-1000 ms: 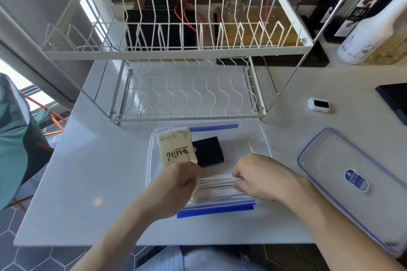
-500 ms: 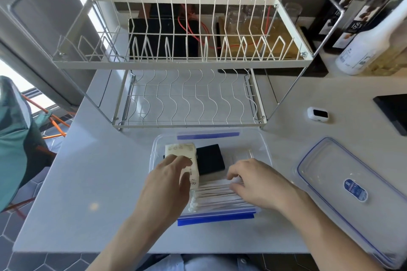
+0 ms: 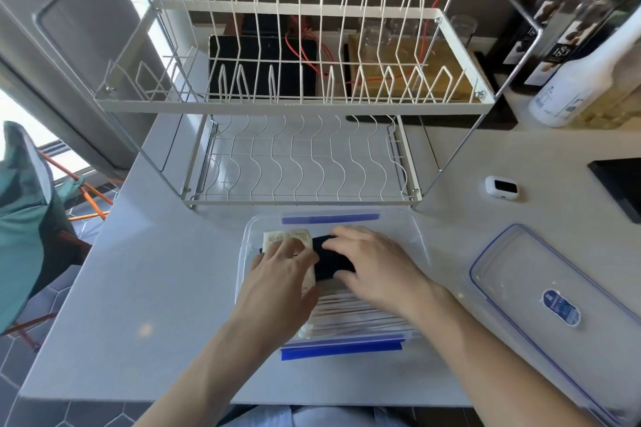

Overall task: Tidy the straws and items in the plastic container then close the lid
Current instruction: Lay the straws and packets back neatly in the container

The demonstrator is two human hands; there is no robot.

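Two hands inside clear plastic container (image 3: 421,246) on white table (image 3: 145,281). Our left hand (image 3: 282,274) flat, fingers spread, pressing cream paper packet (image 3: 286,238) down. Our right hand (image 3: 373,263) curled around black flat box (image 3: 331,267), we think to seat it beside packet. White wrapped straws (image 3: 360,317) lie along near wall. Clear blue-rimmed lid (image 3: 541,291) waits apart on right, so closing not yet possible.

Dark bottle label (image 3: 559,51): "183" in pale numerals, smaller print beneath too small to read.
White bottle (image 3: 569,94): dark printed lines on the side, illegible.
Cream packet (image 3: 285,242): row of small round symbols and fine print along the top edge, unreadable.
Lid (image 3: 520,274): blue oval sticker (image 3: 561,307) with white lettering, blurred beyond reading.
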